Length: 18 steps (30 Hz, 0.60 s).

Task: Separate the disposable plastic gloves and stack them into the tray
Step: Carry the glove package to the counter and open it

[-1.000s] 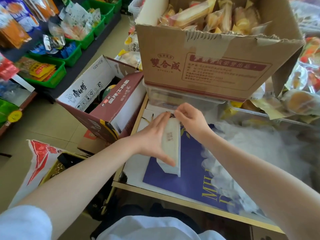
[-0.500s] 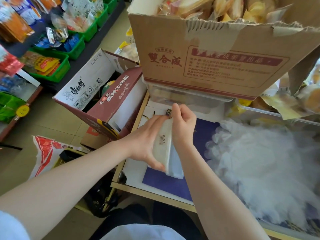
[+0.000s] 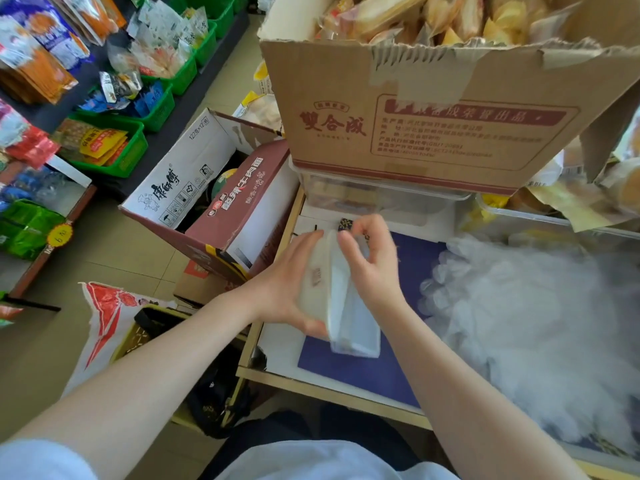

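Your left hand (image 3: 287,289) grips a flat white glove packet (image 3: 320,282) from its left side, thumb under the near end and fingers (image 3: 310,240) straight along its face. The packet's long axis runs away from you, over the tabletop (image 3: 332,382). Your right hand (image 3: 372,268) sits just right of it, fingers (image 3: 346,247) curled, pinching the thin plastic at the far end. The loose glove pile (image 3: 526,320) lies further right, nearer that hand. I cannot make out which container is the tray.

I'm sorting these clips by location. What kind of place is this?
Most likely a small grocery shop: green bins of packaged snacks on shelves, a round price tag, and an open carton full of wrapped bread.
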### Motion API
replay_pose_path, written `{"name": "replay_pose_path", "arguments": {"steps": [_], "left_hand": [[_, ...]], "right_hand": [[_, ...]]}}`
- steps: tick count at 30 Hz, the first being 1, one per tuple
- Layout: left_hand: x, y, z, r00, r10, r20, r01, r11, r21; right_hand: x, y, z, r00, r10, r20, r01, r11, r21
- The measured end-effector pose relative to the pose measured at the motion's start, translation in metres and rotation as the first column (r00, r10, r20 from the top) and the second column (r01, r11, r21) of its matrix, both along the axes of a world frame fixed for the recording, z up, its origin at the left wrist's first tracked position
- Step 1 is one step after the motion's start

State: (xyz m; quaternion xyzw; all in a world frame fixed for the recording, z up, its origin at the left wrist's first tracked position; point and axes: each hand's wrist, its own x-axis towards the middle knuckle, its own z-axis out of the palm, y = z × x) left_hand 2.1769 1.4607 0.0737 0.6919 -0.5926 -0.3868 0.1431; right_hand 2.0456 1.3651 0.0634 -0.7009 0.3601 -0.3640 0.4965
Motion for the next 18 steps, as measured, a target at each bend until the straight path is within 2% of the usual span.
{"name": "replay_pose_path", "arguments": {"steps": [3,5,8,10,12,14,15,18], "left_hand": [[0.0,-0.004,-0.008,1.0,-0.013,0.016,0.011,0.993,0.115],[-0.001,0.003,-0.023,0.998,-0.011,-0.06,0.021,0.987,0.162],[-0.017,0.016,-0.045,0.942,0.137,-0.307,-0.08,0.978,0.193],[-0.029,0.016,-0.054,0.89,0.258,-0.376,-0.189,0.959,0.211],[-0.037,0.012,-0.061,0.892,0.299,-0.339,-0.252,0.951,0.177],[-0.041,0.01,-0.065,0.882,0.353,-0.313,-0.321,0.935,0.152],[-0.042,0.008,-0.067,0.86,0.395,-0.325,-0.356,0.918,0.173],[-0.052,0.001,-0.072,0.731,0.518,-0.444,-0.406,0.854,0.326]], "right_hand": [[-0.006,0.02,-0.004,0.949,0.196,-0.247,-0.172,0.978,0.115],[-0.019,0.041,-0.009,0.884,0.246,-0.396,-0.217,0.969,0.118],[-0.044,0.064,-0.026,0.695,0.363,-0.621,-0.248,0.931,0.266],[-0.058,0.068,-0.038,0.544,0.432,-0.719,-0.318,0.899,0.3],[-0.069,0.065,-0.047,0.361,0.399,-0.843,-0.473,0.857,0.204],[-0.076,0.059,-0.052,0.239,0.303,-0.923,-0.611,0.785,0.099],[-0.079,0.057,-0.054,0.216,0.246,-0.945,-0.661,0.749,0.044],[-0.083,0.049,-0.061,0.286,0.084,-0.955,-0.74,0.652,-0.165]]}}
